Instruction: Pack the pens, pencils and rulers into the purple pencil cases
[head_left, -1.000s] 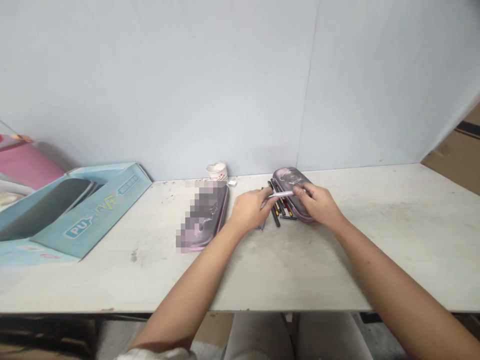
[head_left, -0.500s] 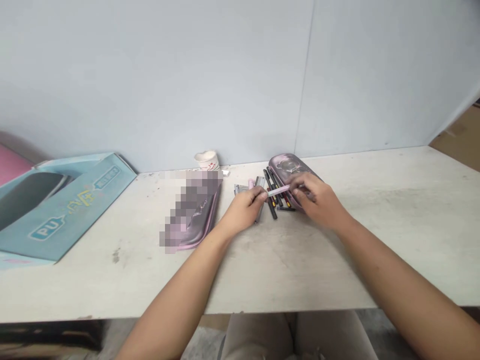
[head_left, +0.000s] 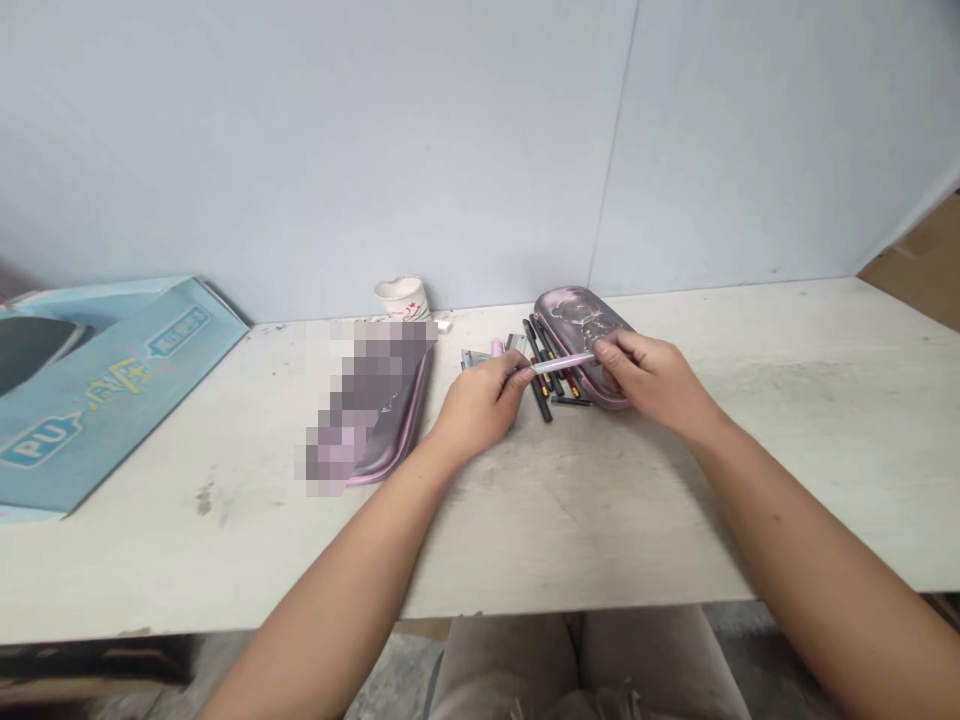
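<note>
A thin pale pink pen (head_left: pixel 562 363) is held level between both hands. My left hand (head_left: pixel 480 400) pinches its left end and my right hand (head_left: pixel 651 376) pinches its right end. Just beyond lies an open purple pencil case half (head_left: pixel 570 315) with several dark pens and pencils (head_left: pixel 541 375) spilling from it onto the white table (head_left: pixel 600 500). The other purple case half (head_left: pixel 390 420) lies to the left, partly blurred. A few small grey and pink items (head_left: pixel 487 352) sit behind my left hand.
A white paper cup (head_left: pixel 403 297) stands against the pale blue wall at the back. A light blue printed box (head_left: pixel 97 385) lies at the far left. The table's front edge runs just above my knees. Brown cardboard shows at the far right.
The view has shifted, so everything sits a little higher and further left. Both hands keep hold of the pink pen over the pile; the right hand has steadied from a blurred motion.
</note>
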